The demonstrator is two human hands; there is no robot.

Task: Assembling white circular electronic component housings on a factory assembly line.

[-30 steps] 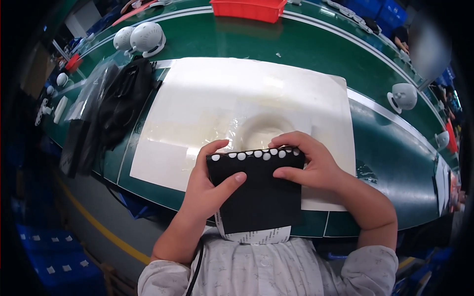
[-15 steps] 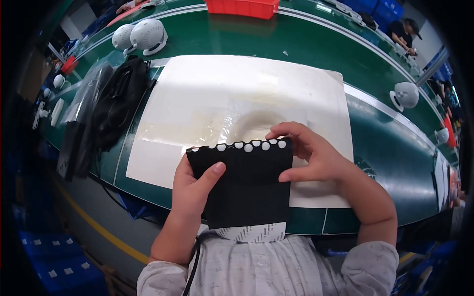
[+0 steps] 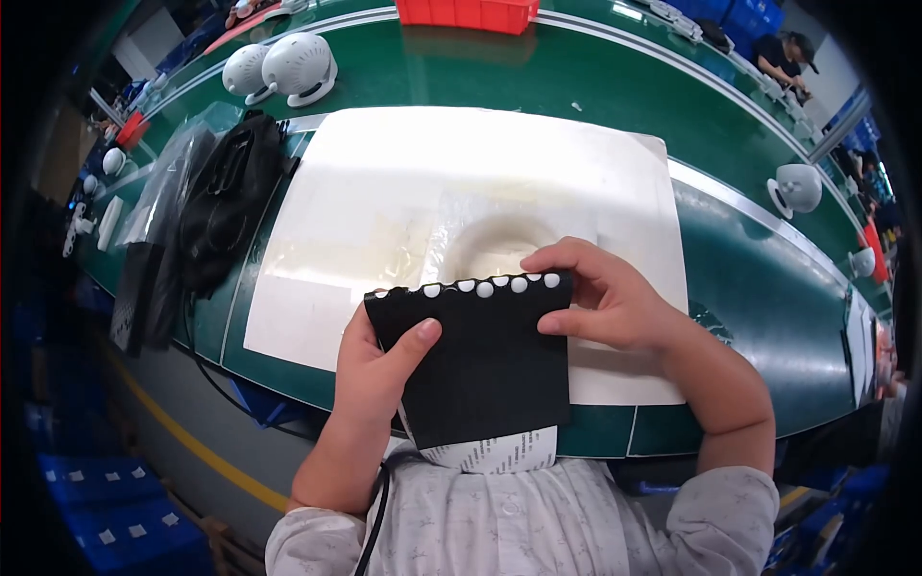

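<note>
A black rectangular sheet [image 3: 485,370] is held up in front of my body, with a row of round white dots [image 3: 485,288] along its top edge. White printed backing paper [image 3: 499,451] shows below its lower edge. My left hand [image 3: 375,370] grips the sheet's left side, thumb flat on the front and fingers hidden behind. At the upper right corner, my right hand [image 3: 605,298] pinches the edge, its thumb on the black face and its index finger bent over the top near the dots. The other right fingertips are hidden.
Underneath is a large white board [image 3: 384,173] on the green bench. Left of it lie a black bag [image 3: 230,197] and clear plastic wrapping [image 3: 173,182]. White round devices [image 3: 300,69] and a red bin [image 3: 466,13] stand beyond; another person [image 3: 783,62] works at far right.
My right thumb has moved up and onto the sheet's edge. The left hand keeps its grip. White devices on the green surface beyond have shifted slightly right.
</note>
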